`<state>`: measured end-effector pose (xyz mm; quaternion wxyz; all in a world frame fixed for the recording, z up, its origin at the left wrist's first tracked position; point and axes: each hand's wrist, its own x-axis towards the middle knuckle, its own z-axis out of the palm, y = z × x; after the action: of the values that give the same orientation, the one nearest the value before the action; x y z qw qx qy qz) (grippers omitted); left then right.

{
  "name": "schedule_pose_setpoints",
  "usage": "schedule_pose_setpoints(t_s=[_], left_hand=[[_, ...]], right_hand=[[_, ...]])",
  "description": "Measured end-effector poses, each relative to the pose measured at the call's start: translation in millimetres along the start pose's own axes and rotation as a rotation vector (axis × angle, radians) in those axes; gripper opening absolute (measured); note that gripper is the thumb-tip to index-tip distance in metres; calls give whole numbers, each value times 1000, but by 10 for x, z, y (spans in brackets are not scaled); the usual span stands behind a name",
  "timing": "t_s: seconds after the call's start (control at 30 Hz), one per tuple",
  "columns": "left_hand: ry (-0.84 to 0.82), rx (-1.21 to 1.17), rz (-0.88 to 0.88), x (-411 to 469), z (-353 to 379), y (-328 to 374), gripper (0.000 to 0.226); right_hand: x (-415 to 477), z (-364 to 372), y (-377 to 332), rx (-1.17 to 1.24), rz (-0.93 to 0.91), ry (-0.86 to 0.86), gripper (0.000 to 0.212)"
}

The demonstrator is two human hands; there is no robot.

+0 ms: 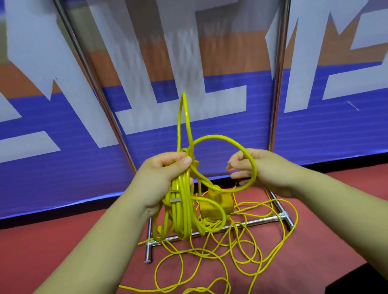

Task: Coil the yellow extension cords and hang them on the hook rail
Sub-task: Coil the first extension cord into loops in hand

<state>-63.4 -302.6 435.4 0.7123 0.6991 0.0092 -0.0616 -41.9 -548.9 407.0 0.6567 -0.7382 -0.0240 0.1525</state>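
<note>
Grip, left hand [161, 176]: fingers and thumb are curled tight round the top of a coil [182, 204] of yellow cord, several turns gathered and hanging below the fist. A tall narrow turn stands up above the coil.

Grip, right hand [255, 169]: just right of the coil, fingers are curled on a fresh loop [223, 138] of the same cord. The loop arcs from the left thumb over to the right fingers and back under. How firmly the right fingers pinch it cannot be told.

A yellow socket block [215, 204] hangs or lies just behind and below the coil; which one is unclear. Loose cord [225, 251] lies tangled on the red floor [60, 250] below the coil, across a steel frame [253, 221]. A blue banner [57, 173] stands behind the coil. No hook rail can be made out.

Assessment: coiling is in hand and roughly part done, with much cord not yet gathered. The next move calls for the right hand to lay the loop into the left fist beside the other turns, matching their length. It should then draw up more slack without snagging the frame.
</note>
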Motion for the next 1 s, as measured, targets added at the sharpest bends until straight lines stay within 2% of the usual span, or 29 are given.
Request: schedule_pose_setpoints(t_s=[0.07,0.17,0.23,0.3,0.37,0.6,0.7,0.83,0.93,1.0], left_hand=[[0,-21,23,-22,-50,48,48],[2,-63,24,-81,-111,107,45],[0,-83,22,-125,-137,134,42],[-6,-86,22,-164,-159,146,35],[4,-78,22,-192,-194,162,33],[111,-61,-2,-210,-370,162,16],[138,-58,-6,-206,-416,135,14],[153,-54,-12,-176,-446,108,17],[155,-63,-6,-160,-445,84,21],[173,-71,0,-151,-428,67,18]], right_hand=[[58,58,196,-51,122,-59,10],[125,187,460,-23,382,-223,31],[148,308,543,89,506,-339,39],[163,445,585,265,555,-368,45],[167,575,581,384,511,-291,41],[236,673,377,555,236,-5,16],[213,617,225,604,65,38,29],[172,509,76,540,-70,24,65],[90,430,-24,557,-93,-16,56],[26,412,-77,589,-114,-60,59]])
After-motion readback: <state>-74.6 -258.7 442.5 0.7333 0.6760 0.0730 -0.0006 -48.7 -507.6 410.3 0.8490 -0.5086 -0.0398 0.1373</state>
